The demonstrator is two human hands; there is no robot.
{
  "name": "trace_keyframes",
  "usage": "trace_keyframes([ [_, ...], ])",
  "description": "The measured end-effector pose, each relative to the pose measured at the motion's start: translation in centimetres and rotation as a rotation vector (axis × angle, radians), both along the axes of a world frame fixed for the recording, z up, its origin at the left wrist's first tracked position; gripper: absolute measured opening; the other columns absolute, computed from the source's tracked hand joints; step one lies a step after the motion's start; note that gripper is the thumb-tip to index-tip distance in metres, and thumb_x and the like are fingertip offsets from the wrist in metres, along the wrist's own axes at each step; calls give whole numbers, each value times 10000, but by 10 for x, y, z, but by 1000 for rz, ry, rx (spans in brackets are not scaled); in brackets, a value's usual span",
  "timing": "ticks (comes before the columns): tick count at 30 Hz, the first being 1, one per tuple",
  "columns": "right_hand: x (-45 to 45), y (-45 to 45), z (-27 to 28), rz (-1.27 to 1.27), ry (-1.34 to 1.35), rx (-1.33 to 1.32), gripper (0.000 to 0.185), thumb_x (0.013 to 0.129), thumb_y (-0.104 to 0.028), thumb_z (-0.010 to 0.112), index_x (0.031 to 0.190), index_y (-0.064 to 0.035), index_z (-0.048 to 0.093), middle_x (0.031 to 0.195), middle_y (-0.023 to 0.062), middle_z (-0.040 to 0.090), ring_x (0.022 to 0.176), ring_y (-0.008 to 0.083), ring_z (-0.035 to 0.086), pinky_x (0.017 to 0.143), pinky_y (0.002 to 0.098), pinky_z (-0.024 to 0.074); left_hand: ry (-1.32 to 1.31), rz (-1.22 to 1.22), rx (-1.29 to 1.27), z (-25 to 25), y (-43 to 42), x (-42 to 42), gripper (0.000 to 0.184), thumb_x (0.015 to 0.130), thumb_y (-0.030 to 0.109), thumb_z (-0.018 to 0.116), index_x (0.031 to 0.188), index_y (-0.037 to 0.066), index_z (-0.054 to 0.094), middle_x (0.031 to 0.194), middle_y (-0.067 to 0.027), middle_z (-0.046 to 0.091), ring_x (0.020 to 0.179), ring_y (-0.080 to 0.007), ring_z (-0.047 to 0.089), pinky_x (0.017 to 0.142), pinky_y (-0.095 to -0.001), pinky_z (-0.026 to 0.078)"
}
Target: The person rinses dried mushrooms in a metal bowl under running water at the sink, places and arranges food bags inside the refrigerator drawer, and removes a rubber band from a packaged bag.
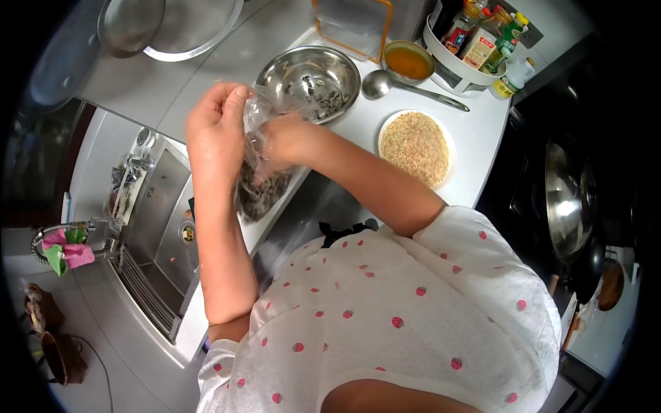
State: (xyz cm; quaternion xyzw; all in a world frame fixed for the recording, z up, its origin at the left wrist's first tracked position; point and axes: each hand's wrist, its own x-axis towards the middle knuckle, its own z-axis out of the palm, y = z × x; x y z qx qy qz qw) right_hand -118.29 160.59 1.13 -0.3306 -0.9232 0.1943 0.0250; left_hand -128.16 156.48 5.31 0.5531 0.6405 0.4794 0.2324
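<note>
My left hand (219, 117) is closed on the upper edge of a clear plastic bag (253, 124), holding it up. Dark grey-brown pieces (260, 196) fill the bag's lower part, over the counter's front edge. My right hand (279, 143) reaches into the mouth of the bag; its fingers are partly hidden by plastic and blurred, so what they hold does not show. Just behind the hands, a steel bowl (313, 62) has some dark pieces on its bottom.
A white plate of pale crumbs (416, 148), a ladle (377, 84), a bowl of orange liquid (409, 63) and a rack of bottles (475, 48) stand to the right. The sink (162, 206) lies left, the wok (568, 199) far right.
</note>
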Motion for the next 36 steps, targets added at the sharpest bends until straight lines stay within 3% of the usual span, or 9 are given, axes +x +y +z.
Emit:
trace_keyframes([
  [2, -8, -7, 5, -31, -149, -218, 483, 566, -461, 728, 843, -70, 673, 864, 84, 653, 836, 248, 615, 727, 372, 483, -14, -16, -1, -5, -1, -5, 213, 862, 183, 535, 845, -18, 602, 681, -31, 563, 655, -84, 468, 629, -229, 396],
  [3, -11, -5, -9, -35, -77, -238, 494, 551, -450, 743, 866, -76, 676, 899, 91, 650, 877, 245, 607, 765, 369, 476, -13, -17, -4, -7, -2, -7, 213, 862, 183, 535, 845, -18, 602, 681, -31, 563, 655, -84, 468, 629, -229, 396],
  [9, -8, -10, 4, 27, -127, -166, 425, 596, -397, 731, 873, -80, 675, 880, 91, 650, 875, 246, 607, 744, 363, 486, -122, 4, 25, -6, -11, -10, 205, 875, 176, 533, 851, -14, 608, 713, 0, 564, 667, -74, 464, 641, -209, 390],
  [11, -8, -16, 4, 39, -88, -150, 377, 606, -363, 723, 852, -82, 676, 865, 91, 649, 849, 256, 611, 723, 359, 490, -101, 11, 91, -7, -11, -9, 231, 879, 254, 534, 855, 42, 621, 524, 75, 357, 431, -13, 296, 369, -181, 236],
  [16, -13, -9, -22, 63, 6, -123, 314, 605, -281, 714, 811, -49, 663, 846, 112, 643, 790, 296, 615, 681, 364, 492, -128, 20, 98, -8, -13, -14, 235, 876, 261, 535, 860, 43, 623, 526, 76, 357, 440, -14, 302, 375, -181, 243],
  [21, -12, -6, -34, 77, 233, 173, 344, 594, -263, 717, 792, 9, 649, 820, 160, 637, 790, 312, 617, 673, 380, 493, -116, 75, 17, -1, -11, -16, 246, 871, 277, 541, 866, 44, 621, 526, 71, 355, 442, -17, 301, 374, -180, 246],
  [27, -7, -9, -17, 150, -26, 39, 287, 666, -223, 652, 845, 1, 652, 826, 150, 641, 804, 296, 621, 688, 374, 501, -208, 7, 54, -3, -11, -11, 209, 879, 206, 520, 859, 18, 609, 525, 77, 380, 446, -10, 299, 412, -183, 220],
  [31, -10, -6, -30, 115, 17, 9, 232, 675, -195, 639, 812, -9, 651, 812, 152, 640, 803, 288, 622, 676, 381, 501, -192, 11, 47, -8, -10, -15, 234, 877, 247, 525, 857, 32, 613, 521, 71, 363, 438, -17, 302, 392, -184, 245],
  [36, -5, -5, -31, 67, 326, 291, 106, 667, -82, 577, 726, -10, 627, 747, 183, 617, 760, 312, 613, 652, 386, 489, -147, 78, 35, -2, -8, -18, 255, 876, 279, 526, 855, 41, 616, 529, 68, 352, 435, -24, 309, 378, -185, 272],
])
